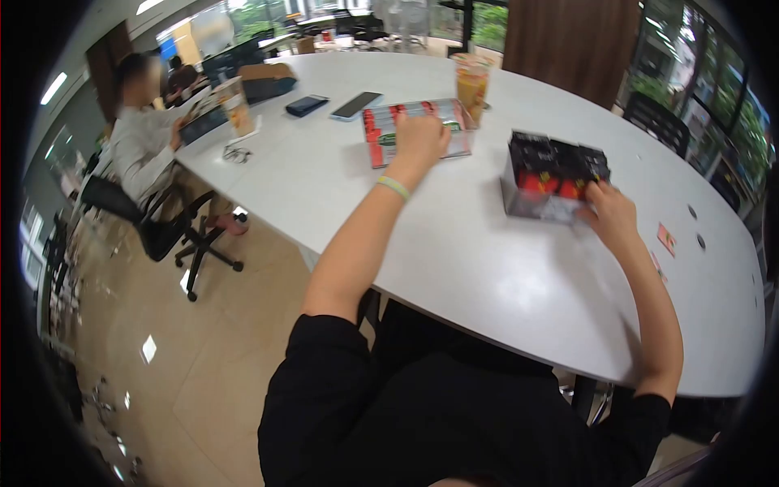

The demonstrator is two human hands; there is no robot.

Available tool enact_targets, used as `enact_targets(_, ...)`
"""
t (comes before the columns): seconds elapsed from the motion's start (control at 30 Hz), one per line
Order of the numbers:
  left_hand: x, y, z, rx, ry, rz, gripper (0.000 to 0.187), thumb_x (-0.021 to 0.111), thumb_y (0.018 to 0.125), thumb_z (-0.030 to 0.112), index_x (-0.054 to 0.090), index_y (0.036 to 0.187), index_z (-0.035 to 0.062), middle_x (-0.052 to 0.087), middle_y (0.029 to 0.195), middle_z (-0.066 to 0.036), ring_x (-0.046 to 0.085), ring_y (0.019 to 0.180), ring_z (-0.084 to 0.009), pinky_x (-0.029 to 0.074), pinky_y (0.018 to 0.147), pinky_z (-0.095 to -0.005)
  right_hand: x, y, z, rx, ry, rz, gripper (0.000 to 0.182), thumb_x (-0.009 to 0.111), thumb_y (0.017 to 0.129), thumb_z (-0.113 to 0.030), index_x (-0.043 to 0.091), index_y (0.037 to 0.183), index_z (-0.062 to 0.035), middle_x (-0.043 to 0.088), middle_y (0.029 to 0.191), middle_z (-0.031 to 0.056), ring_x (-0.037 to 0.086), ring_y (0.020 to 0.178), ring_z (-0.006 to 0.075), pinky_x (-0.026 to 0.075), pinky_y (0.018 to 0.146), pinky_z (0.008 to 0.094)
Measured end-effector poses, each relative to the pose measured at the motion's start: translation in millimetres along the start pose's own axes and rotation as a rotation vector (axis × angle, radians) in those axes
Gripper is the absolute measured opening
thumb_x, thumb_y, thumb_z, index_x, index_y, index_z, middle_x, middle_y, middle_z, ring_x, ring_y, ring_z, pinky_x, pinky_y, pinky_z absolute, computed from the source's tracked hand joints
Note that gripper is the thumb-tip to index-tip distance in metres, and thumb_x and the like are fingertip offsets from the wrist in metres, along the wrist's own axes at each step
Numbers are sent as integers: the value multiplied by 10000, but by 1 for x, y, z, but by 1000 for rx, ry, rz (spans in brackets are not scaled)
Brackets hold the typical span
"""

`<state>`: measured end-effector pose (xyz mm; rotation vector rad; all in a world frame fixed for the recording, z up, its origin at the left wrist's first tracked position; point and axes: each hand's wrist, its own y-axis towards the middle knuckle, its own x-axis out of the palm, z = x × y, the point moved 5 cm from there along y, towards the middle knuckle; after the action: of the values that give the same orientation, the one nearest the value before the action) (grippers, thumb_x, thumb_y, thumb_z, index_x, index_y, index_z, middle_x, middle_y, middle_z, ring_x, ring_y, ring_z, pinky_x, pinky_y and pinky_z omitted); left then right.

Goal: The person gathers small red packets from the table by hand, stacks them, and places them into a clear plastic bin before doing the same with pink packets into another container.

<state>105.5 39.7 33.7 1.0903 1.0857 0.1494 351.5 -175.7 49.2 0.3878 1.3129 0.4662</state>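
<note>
My left hand [422, 138] is on a clear box of red and white packets [380, 140], its fingers curled over the top; what they grip, if anything, is hidden. At the right, my right hand [610, 213] touches the near right corner of a clear box filled with black and red packets [545, 174]. Its fingers are bent against the box's side, with the thumb lower down. Both boxes stand on the white table [454, 235], apart from each other.
A drink cup [472, 85] stands behind the left box. Two phones [357, 105] [307, 105], another cup [235, 107] and glasses [237, 154] lie to the left. A person [142, 138] sits at the left edge. Small red packets [666, 239] are at the right.
</note>
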Motion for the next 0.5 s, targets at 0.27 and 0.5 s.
enact_targets(0.27,-35,-6,58,314,-228,-44,376,560,803,271,543,492,60,504,456,-94,467,422,-277,368,535,-374,36,13,58,169,-159,42,294,663,713,-228,515,923,-86,565,864,65,578,831,236,485,624,354)
enact_targets(0.5,-74,-23,121,617,-363,-210,343,596,802,190,519,486,79,489,467,-62,431,437,-225,356,558,-312,-31,-77,135,331,23,13,417,683,719,-273,564,1054,-54,571,1027,121,536,974,262,470,742,342)
